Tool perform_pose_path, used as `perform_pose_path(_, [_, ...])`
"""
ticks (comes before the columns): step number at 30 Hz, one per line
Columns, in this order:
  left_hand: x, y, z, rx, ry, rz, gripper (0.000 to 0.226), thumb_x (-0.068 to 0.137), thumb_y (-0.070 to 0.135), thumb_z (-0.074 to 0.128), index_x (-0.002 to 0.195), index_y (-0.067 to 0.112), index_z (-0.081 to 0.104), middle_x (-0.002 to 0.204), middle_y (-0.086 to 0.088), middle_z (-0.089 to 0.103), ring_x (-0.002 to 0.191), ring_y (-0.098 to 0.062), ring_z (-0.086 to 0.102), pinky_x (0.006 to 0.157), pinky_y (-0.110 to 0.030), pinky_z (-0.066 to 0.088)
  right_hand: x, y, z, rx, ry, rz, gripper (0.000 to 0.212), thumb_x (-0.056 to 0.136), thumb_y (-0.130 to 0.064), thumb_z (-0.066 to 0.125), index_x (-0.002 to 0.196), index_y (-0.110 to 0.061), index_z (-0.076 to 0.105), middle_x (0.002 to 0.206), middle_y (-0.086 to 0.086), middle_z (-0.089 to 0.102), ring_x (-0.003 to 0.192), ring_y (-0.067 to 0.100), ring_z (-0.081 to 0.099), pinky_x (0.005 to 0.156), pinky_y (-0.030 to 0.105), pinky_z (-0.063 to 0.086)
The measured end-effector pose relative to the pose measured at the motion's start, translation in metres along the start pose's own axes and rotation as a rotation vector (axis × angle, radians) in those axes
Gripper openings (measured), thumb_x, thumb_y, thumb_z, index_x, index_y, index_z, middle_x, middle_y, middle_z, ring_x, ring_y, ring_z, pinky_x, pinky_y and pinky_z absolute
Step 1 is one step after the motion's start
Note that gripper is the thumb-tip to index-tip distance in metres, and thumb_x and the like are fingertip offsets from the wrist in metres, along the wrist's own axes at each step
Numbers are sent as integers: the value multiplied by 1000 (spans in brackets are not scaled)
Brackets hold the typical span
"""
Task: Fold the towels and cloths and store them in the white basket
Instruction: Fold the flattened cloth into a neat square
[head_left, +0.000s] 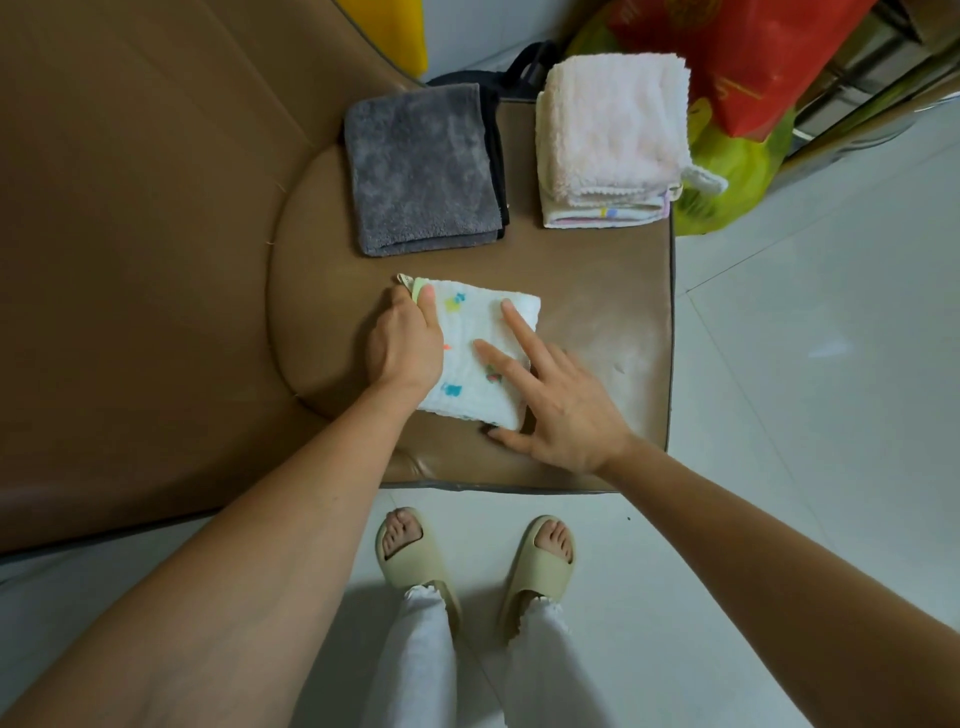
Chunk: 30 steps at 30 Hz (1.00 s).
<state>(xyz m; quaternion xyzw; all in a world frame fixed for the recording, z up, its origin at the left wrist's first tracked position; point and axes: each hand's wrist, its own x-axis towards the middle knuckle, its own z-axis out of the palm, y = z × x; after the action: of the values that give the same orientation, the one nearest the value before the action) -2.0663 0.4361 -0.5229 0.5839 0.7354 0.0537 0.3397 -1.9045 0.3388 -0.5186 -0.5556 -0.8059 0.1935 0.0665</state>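
Folded white muslin cloth with small coloured prints (478, 353) on the tan leather seat cushion (597, 291), pinched at its far-left corner by left hand (405, 348); right hand (550, 400) spread open, fingertips pressing it flat. Beyond that cloth: folded grey plush towel (421, 171), and folded pale pink fluffy towel (613, 130) further right.

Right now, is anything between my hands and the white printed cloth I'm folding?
Nothing is. Your left hand pinches the white printed cloth at its far left corner, and your right hand lies spread on it. The grey towel and pink towel stack lie apart, farther away. No white basket is in view.
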Motion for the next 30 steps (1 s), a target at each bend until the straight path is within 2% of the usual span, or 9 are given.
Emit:
perform_pose_path(7, [-3,-3,7,7,70,-6,45,104,34,24,120,-2,45,119,-28,58,107,-43,55,85,-42,40,14,0,4,-88,120,36,55,81,-22,65,132,-7,52,148,16,38,80,29,62,58,34,53])
perform_pose_path(13, [-7,-2,9,-9,112,-14,43,103,35,25,116,-1,45,115,-27,61,103,-43,57,79,-42,42,26,9,0,-131,111,-7,58,75,2,61,133,-1,51,147,17,40,78,29,55,58,32,49])
perform_pose_path(15, [-6,1,9,-47,134,-62,41,104,34,26,118,0,44,115,-25,61,103,-41,58,73,-38,40,20,14,-1,-117,47,-50,60,85,3,49,143,-2,37,154,13,27,100,30,52,70,33,51])
perform_pose_path(18, [-7,4,12,-39,127,-83,40,104,35,26,120,2,41,114,-23,62,101,-39,61,68,-36,40,6,23,-1,-42,-133,-18,72,90,-1,45,152,-11,10,160,2,0,141,28,24,103,35,40])
perform_pose_path(20, [-8,4,13,21,117,-45,40,103,37,26,121,4,40,112,-23,64,98,-40,61,69,-38,42,3,27,0,-49,-212,-16,75,93,-20,48,153,-15,3,160,0,-7,146,26,9,117,42,21])
perform_pose_path(22, [-9,1,10,109,102,-1,42,103,38,25,123,3,39,110,-25,64,97,-42,61,72,-42,45,3,28,-3,-118,-237,-37,73,95,-46,34,153,-16,1,160,2,-7,147,27,-3,120,46,6])
perform_pose_path(25, [-10,-3,9,179,97,56,44,103,38,25,126,2,39,107,-25,65,94,-43,61,73,-44,45,2,17,-13,-68,-129,19,72,96,-57,24,153,-17,6,161,2,-2,147,27,-10,119,47,-2])
perform_pose_path(28, [-13,-5,12,208,116,115,43,103,39,25,123,3,40,103,-23,67,90,-41,63,72,-44,46,26,-4,-10,21,121,213,60,100,-41,23,152,-12,17,160,6,7,148,25,-2,120,43,3])
perform_pose_path(30, [-12,-7,13,196,118,123,42,103,39,26,121,4,41,102,-23,67,89,-40,64,72,-43,46,48,-16,4,60,157,308,57,101,-36,22,151,-10,20,159,8,10,148,24,2,120,41,4])
